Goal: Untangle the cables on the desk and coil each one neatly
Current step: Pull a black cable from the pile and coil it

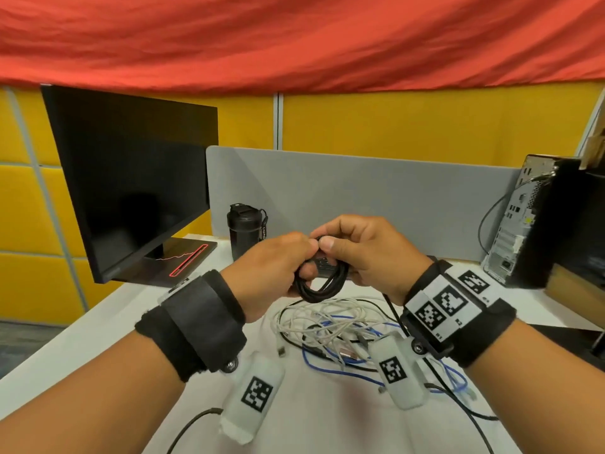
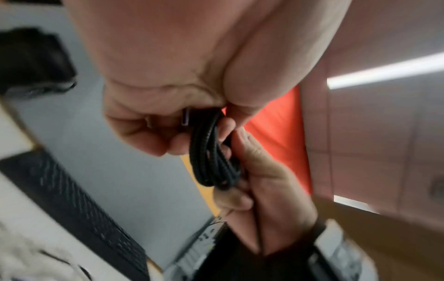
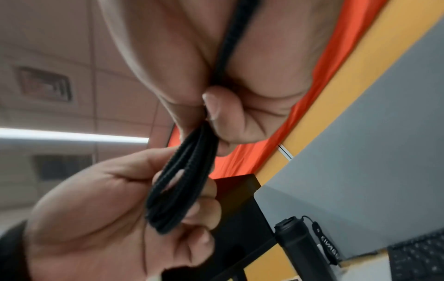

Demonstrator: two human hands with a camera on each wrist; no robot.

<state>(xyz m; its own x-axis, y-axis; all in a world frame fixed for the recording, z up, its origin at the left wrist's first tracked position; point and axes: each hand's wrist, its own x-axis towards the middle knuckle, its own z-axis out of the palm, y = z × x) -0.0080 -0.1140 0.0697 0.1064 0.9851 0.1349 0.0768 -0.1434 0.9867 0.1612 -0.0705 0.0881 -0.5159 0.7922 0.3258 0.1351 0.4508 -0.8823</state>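
A black braided cable [image 1: 322, 285] is wound into a small coil of several loops and held above the desk between both hands. My left hand [image 1: 278, 267] grips one side of the coil [image 2: 211, 152], its fingers curled round the loops. My right hand [image 1: 357, 247] pinches the coil's top [image 3: 190, 171] between thumb and fingers, and a strand runs up through its palm. On the white desk [image 1: 327, 417] below lies a tangle of white cables [image 1: 327, 317], a blue cable [image 1: 343, 371] and thin black cables [image 1: 465, 407].
A dark monitor [image 1: 131, 178] stands at the left, a black bottle [image 1: 244, 231] behind the hands, a grey divider [image 1: 360, 191] at the back. A computer tower [image 1: 530, 221] stands at the right. A black keyboard [image 2: 72, 205] lies beyond the hands.
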